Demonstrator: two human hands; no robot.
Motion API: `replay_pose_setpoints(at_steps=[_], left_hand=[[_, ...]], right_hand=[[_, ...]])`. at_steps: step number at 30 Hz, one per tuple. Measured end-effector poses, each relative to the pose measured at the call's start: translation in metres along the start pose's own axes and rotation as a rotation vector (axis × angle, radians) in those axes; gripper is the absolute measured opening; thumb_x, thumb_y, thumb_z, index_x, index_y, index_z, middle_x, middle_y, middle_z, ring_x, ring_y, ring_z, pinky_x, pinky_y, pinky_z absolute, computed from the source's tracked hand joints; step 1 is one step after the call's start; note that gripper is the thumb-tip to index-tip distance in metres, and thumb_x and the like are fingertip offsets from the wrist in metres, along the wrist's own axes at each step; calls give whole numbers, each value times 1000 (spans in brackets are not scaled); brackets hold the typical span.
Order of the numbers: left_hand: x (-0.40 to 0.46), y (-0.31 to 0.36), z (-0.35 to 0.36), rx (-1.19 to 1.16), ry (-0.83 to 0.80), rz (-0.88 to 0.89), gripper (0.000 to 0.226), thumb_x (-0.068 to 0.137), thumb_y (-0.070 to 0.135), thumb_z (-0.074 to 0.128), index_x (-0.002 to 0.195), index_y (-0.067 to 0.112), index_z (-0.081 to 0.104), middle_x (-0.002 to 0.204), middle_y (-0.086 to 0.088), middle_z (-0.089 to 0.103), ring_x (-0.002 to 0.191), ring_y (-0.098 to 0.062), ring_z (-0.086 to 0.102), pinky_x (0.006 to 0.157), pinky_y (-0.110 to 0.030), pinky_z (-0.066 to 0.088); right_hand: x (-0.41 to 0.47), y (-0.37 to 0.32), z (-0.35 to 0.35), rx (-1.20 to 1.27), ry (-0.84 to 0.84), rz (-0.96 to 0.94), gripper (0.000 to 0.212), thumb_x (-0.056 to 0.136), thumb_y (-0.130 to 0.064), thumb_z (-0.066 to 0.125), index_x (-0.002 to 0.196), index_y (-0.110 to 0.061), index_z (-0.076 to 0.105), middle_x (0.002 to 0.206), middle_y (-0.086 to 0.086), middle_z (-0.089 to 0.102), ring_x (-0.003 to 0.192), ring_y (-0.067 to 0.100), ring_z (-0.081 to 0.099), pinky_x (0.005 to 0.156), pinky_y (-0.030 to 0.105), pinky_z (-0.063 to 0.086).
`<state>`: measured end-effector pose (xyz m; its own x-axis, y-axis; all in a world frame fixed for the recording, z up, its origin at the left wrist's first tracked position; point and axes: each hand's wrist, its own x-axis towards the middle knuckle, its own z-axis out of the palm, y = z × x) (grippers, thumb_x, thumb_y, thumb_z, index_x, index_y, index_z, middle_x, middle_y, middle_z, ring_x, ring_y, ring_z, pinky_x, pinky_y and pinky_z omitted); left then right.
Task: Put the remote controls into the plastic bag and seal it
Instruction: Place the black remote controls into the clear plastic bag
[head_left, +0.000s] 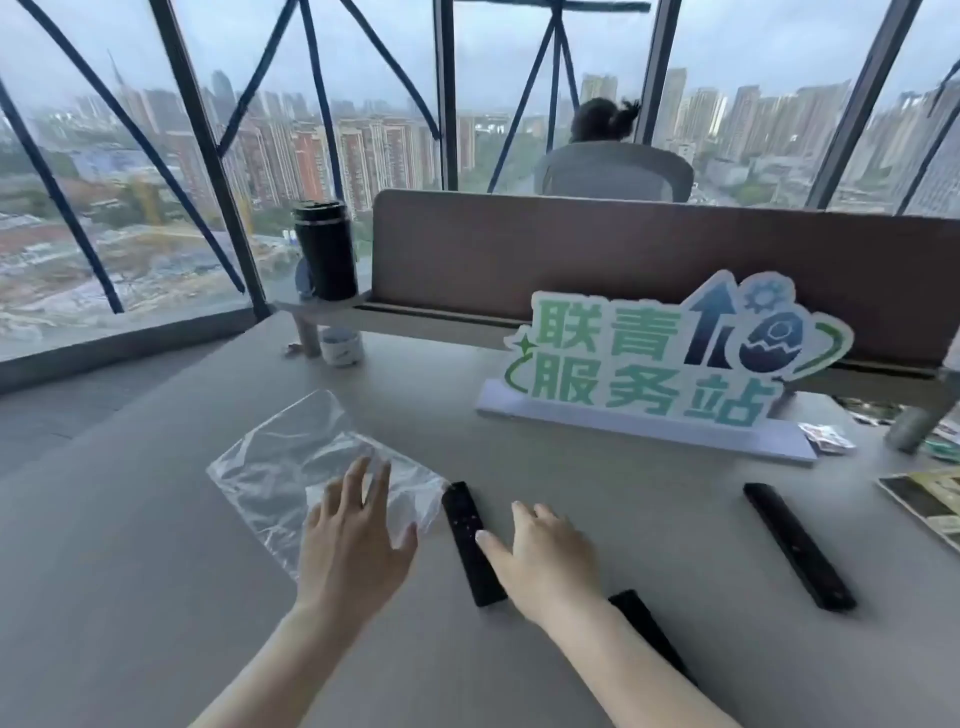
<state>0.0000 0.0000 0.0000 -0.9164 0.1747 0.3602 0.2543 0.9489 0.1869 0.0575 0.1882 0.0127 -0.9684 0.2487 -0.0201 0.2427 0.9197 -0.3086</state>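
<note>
A clear plastic bag (296, 462) lies flat and empty on the grey table. My left hand (353, 540) hovers over the bag's near right corner, fingers spread, holding nothing. Three black remote controls lie on the table. One remote (467, 535) sits just right of the bag, and the thumb of my right hand (550, 561) points toward its middle. A second remote (649, 629) is partly hidden under my right forearm. The third remote (797, 545) lies apart at the right. My right hand is open, above the table between the first two remotes.
A green and white cut-out sign (654, 358) stands on a white base behind the remotes. A black tumbler (326, 249) stands on a raised shelf, a small white cup (340, 347) beneath it. Papers (930, 499) lie at the right edge. A seated person (608, 150) is beyond the brown divider.
</note>
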Motion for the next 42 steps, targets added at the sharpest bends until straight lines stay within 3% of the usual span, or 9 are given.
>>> replay_pose_setpoints(at_steps=[6, 11, 14, 21, 25, 31, 35, 39, 42], left_hand=[[-14, -24, 5, 66, -14, 28, 7, 77, 14, 60, 78, 13, 67, 81, -7, 59, 79, -32, 59, 55, -37, 43], [-21, -17, -7, -98, 35, 58, 21, 88, 24, 46, 79, 12, 61, 77, -6, 53, 67, -35, 59, 53, -32, 34], [-29, 3, -17, -236, 61, 111, 23, 90, 26, 47, 88, 15, 67, 78, -8, 57, 67, -35, 60, 52, -31, 35], [-41, 71, -24, -535, -42, 173, 30, 92, 31, 44, 77, 15, 64, 75, -8, 55, 68, -33, 56, 60, -37, 43], [-47, 88, -20, -604, -102, 184, 33, 91, 30, 45, 63, 16, 56, 72, -6, 56, 67, -28, 53, 63, -38, 45], [-49, 84, -17, -609, -83, 183, 27, 92, 26, 47, 69, 21, 62, 79, -4, 63, 76, -27, 57, 69, -35, 43], [-54, 85, -12, -586, -55, 181, 24, 92, 25, 49, 96, 19, 71, 96, -7, 68, 91, -32, 62, 75, -35, 46], [-64, 93, -5, -588, -64, 175, 28, 91, 26, 50, 114, 26, 66, 118, -2, 67, 107, -26, 61, 85, -34, 47], [-71, 99, -3, -591, -66, 171, 27, 91, 27, 50, 110, 25, 69, 114, -4, 69, 103, -26, 62, 81, -31, 45]], right_hand=[[-17, -21, 30, 25, -29, 106, 49, 88, -55, 53, 111, -12, 56, 116, 8, 68, 108, 30, 64, 75, 36, 43], [-48, 1, 7, 292, -136, 220, 28, 88, -42, 48, 93, -15, 54, 93, 9, 75, 73, 25, 69, 62, 30, 47], [-84, 31, -28, 773, -142, 277, 23, 93, -30, 52, 80, -12, 48, 60, 9, 68, 31, 19, 36, 38, 21, 26], [-114, 42, -46, 989, -242, 347, 35, 95, -34, 56, 69, -20, 38, 47, -3, 28, 36, 12, 15, 40, 18, 9], [-102, 24, -20, 1091, -250, 322, 26, 97, -34, 55, 79, -16, 58, 56, 2, 55, 34, 11, 26, 40, 19, 17], [-130, 72, -33, 515, 172, 340, 25, 90, -33, 51, 85, -16, 68, 75, -1, 72, 66, 17, 65, 64, 31, 50], [-162, 113, -42, -44, -1, 414, 48, 84, -63, 47, 108, -23, 60, 112, -4, 64, 104, 21, 62, 80, 32, 47], [-184, 118, -33, -60, -124, 364, 38, 84, -60, 48, 75, -23, 44, 90, -2, 57, 89, 25, 59, 67, 34, 39], [-193, 125, -30, 136, -41, 363, 36, 89, -51, 49, 82, -16, 48, 77, -2, 61, 66, 24, 60, 61, 32, 41]])
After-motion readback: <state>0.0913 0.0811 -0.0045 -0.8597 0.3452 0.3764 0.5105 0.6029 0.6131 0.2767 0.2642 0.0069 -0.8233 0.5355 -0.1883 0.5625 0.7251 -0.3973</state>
